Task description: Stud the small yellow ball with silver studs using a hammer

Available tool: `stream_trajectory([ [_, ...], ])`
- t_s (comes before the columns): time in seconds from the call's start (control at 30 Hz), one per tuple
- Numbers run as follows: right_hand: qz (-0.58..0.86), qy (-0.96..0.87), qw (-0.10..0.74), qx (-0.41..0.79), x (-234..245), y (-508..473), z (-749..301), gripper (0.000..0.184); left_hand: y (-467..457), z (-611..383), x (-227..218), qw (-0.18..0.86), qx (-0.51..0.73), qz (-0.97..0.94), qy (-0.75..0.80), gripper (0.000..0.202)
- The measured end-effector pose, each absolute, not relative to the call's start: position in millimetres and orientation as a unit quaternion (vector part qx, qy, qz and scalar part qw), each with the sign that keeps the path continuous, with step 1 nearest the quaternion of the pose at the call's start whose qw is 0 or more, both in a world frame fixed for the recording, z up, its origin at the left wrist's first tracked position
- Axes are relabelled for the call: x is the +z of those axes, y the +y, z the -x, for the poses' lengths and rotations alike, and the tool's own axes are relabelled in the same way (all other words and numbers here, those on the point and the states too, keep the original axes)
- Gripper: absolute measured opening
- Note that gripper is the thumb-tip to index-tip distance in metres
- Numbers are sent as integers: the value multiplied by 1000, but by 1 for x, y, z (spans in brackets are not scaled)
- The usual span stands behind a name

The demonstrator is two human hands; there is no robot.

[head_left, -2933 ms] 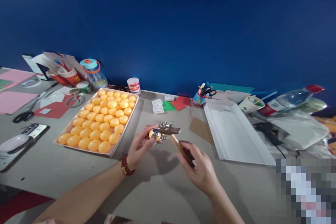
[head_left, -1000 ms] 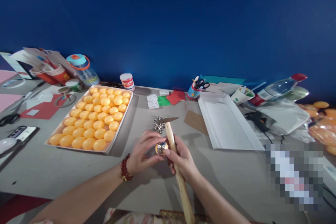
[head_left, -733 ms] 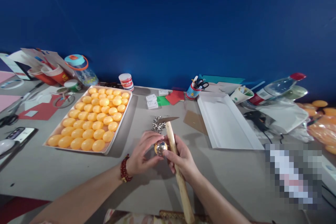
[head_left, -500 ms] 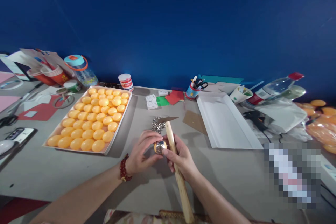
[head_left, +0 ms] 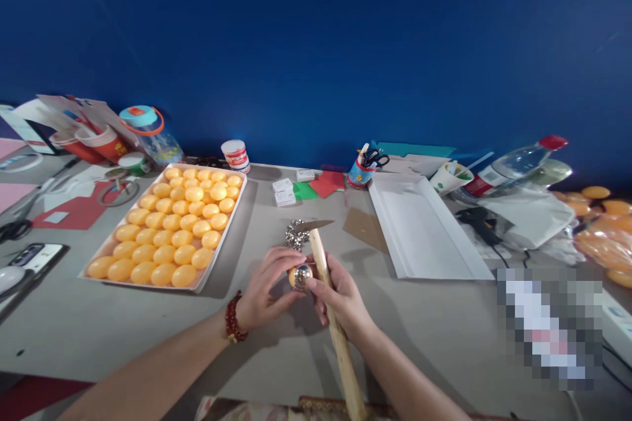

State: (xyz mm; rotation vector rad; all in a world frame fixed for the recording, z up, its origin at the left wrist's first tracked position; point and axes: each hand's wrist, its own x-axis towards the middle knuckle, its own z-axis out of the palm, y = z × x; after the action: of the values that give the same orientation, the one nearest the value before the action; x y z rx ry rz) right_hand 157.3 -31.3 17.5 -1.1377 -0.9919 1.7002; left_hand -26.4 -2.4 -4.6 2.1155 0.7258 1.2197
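Note:
Between the fingertips of my left hand (head_left: 264,289) is an orange ball (head_left: 293,278), partly covered with shiny silver pieces. My right hand (head_left: 345,302) grips the wooden handle of a hammer (head_left: 340,348) with a thin metal head. The right thumb also presses against the silver side of the ball, and the other right fingers are partly hidden behind it. Just beyond the fingers lies a small heap of silver metal pieces (head_left: 295,237), too small to name surely. The hammer's head extends over the heap's right side.
A white tray of orange balls (head_left: 170,230) stands left, and a white box lid (head_left: 427,230) lies right. Small white boxes (head_left: 284,196), coloured paper (head_left: 328,184) and a pen holder (head_left: 361,174) sit toward the blue wall. A bottle (head_left: 516,164) and glue gun (head_left: 476,223) are right.
The ball has turned slightly between my fingers, showing more of its orange side at the left. Both hands keep their places, and the whole view has shifted very slightly.

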Motion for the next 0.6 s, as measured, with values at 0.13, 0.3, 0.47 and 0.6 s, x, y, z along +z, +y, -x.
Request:
stream_trajectory([
  [0.13, 449, -406, 430, 670, 19, -30, -158, 46, -2, 27, -4, 293, 455, -797, 267, 49],
  [0.3, 455, -408, 433, 663, 24, -30, -158, 46, -1, 28, -4, 296, 456, -796, 265, 48],
  [0.47, 459, -382, 437, 672, 20, -31, -158, 45, -2, 28, -7, 305, 456, -790, 275, 59],
  [0.6, 454, -378, 440, 677, 15, -30, -157, 45, -2, 27, -9, 305, 459, -792, 263, 55],
])
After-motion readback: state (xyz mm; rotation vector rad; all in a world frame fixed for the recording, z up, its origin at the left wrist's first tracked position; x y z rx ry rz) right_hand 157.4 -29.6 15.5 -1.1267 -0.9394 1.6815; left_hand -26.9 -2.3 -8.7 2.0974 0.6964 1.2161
